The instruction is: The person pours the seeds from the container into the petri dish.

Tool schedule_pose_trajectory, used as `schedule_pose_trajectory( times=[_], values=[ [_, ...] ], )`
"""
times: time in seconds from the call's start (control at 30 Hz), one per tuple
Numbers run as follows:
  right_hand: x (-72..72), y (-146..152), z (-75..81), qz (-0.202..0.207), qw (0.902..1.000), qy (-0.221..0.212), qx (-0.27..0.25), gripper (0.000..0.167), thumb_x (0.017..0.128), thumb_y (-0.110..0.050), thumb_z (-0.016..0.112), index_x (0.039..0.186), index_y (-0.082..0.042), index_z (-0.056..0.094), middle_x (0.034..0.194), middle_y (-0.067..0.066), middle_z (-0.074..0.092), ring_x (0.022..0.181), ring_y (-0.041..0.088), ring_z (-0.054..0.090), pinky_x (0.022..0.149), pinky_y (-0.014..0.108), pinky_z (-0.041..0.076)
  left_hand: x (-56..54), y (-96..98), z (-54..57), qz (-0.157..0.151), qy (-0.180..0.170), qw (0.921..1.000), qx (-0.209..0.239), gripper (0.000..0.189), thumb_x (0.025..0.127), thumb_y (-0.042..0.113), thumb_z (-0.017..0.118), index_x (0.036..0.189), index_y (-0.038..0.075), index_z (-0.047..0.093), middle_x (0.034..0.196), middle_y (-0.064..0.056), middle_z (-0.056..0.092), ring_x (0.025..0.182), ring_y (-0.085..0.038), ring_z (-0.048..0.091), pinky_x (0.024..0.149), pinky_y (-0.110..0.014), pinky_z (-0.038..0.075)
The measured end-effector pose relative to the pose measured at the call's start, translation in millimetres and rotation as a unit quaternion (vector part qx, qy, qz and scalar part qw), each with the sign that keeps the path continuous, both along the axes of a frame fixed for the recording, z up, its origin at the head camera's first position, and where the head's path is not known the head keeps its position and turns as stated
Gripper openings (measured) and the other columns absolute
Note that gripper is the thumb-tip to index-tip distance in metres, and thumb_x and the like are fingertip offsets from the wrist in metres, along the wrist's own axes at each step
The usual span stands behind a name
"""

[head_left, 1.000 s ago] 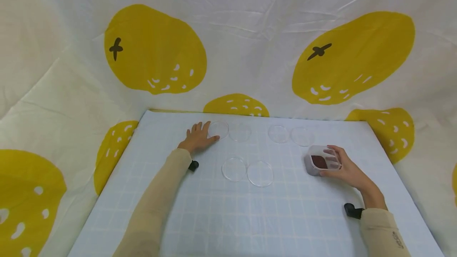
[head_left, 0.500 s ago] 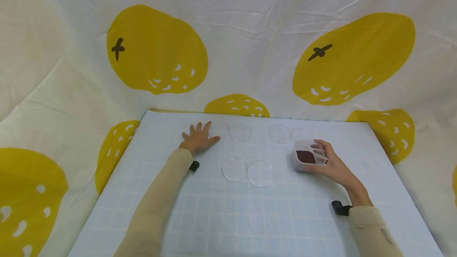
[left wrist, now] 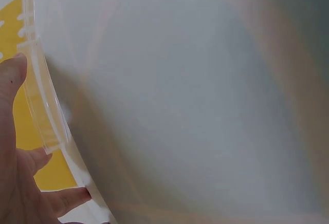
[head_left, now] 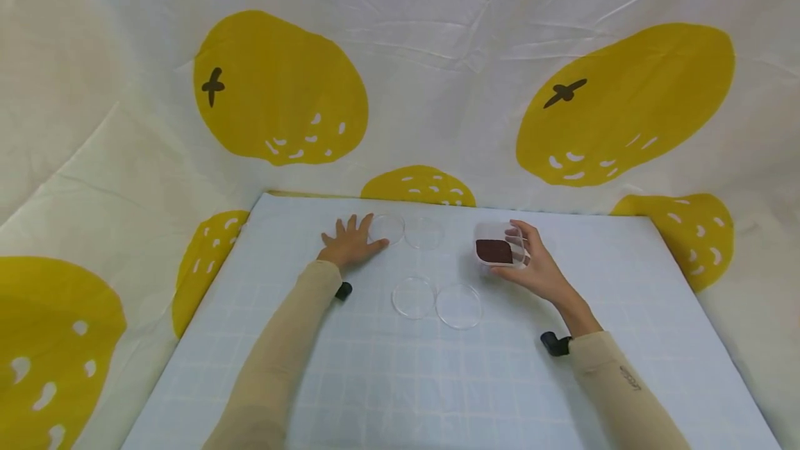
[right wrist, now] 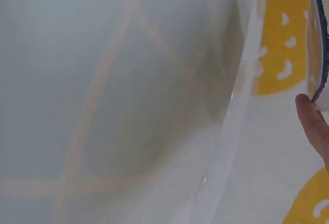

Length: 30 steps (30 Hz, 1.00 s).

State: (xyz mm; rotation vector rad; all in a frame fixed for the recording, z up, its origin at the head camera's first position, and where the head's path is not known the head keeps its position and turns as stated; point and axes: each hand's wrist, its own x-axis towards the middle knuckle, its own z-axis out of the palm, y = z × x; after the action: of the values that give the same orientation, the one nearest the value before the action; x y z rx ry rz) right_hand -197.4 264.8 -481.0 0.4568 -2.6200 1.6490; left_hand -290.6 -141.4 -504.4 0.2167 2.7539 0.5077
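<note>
Grasping a clear plastic tub (head_left: 494, 230) with dark brown contents (head_left: 494, 251), the right hand (head_left: 534, 262) had its thumb at the near side and its fingers round the right side, the grip closed about it. The tub was raised over the far right of the table (head_left: 387, 380) and hid part of the surface behind it. The left hand (head_left: 352, 243) had its grip spread wide, thumb and finger against the far-left round clear dish (head_left: 387, 229). A second far dish (head_left: 424, 233) sat just right of that one, between hand and tub. Nearer, a left near dish (head_left: 414, 297) and a right near dish (head_left: 459, 305) lay side by side. A fruit-printed curtain (head_left: 431, 110) rose behind.
</note>
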Motion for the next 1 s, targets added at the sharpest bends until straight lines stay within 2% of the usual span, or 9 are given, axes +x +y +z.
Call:
schedule_pose_trajectory(
  times=[0.23,0.43,0.67,0.83,1.0],
  values=[
    [-20.6,-28,-2.8,-0.011,0.9986,0.039,0.033,0.103,0.076,-0.017,0.09,0.154,-0.01,0.024,0.148,0.023,0.038,0.138,0.04,0.035,0.105,0.067,0.032,3.0,-0.9,2.3,0.001,0.003,1.0,0.0,0.091,0.093,0.073,0.045,0.162,0.024,0.012,0.163,-0.024,0.009,0.145,-0.055,0.0,0.101,-0.082,0.004],
    [-37.5,-49,-0.4,0.003,0.9967,0.064,0.05,0.104,0.075,-0.015,0.091,0.155,-0.008,0.024,0.151,0.022,0.033,0.138,0.039,0.035,0.103,0.062,0.038,4.1,-0.8,5.1,0.003,0.003,1.0,0.003,0.09,0.094,0.071,0.046,0.162,0.024,0.013,0.163,-0.023,0.01,0.145,-0.055,-0.001,0.101,-0.082,0.004],
    [-55.4,-73,2.4,0.021,0.9937,0.08,0.075,0.102,0.075,-0.015,0.091,0.151,0.0,0.026,0.147,0.022,0.037,0.133,0.041,0.039,0.102,0.057,0.04,1.9,-1.5,0.6,0.001,0.007,1.0,-0.005,0.091,0.093,0.074,0.044,0.162,0.024,0.012,0.163,-0.023,0.011,0.145,-0.055,0.001,0.101,-0.082,0.005],
    [-69.9,-90,3.5,0.022,0.9889,0.105,0.103,0.103,0.074,-0.016,0.091,0.152,0.002,0.025,0.144,0.026,0.036,0.129,0.041,0.04,0.102,0.056,0.041,0.3,-1.0,-1.6,0.004,0.014,0.9998,-0.013,0.091,0.092,0.076,0.043,0.161,0.025,0.013,0.163,-0.021,0.012,0.145,-0.054,0.003,0.102,-0.082,0.007],
    [-82.9,-102,2.1,0.016,0.983,0.133,0.125,0.103,0.074,-0.017,0.091,0.152,0.003,0.026,0.148,0.026,0.035,0.134,0.039,0.035,0.11,0.055,0.032,-0.6,0.5,-0.4,0.006,0.01,0.9999,-0.011,0.092,0.091,0.076,0.044,0.161,0.025,0.015,0.163,-0.022,0.013,0.145,-0.054,0.003,0.101,-0.082,0.007]
  ],
)
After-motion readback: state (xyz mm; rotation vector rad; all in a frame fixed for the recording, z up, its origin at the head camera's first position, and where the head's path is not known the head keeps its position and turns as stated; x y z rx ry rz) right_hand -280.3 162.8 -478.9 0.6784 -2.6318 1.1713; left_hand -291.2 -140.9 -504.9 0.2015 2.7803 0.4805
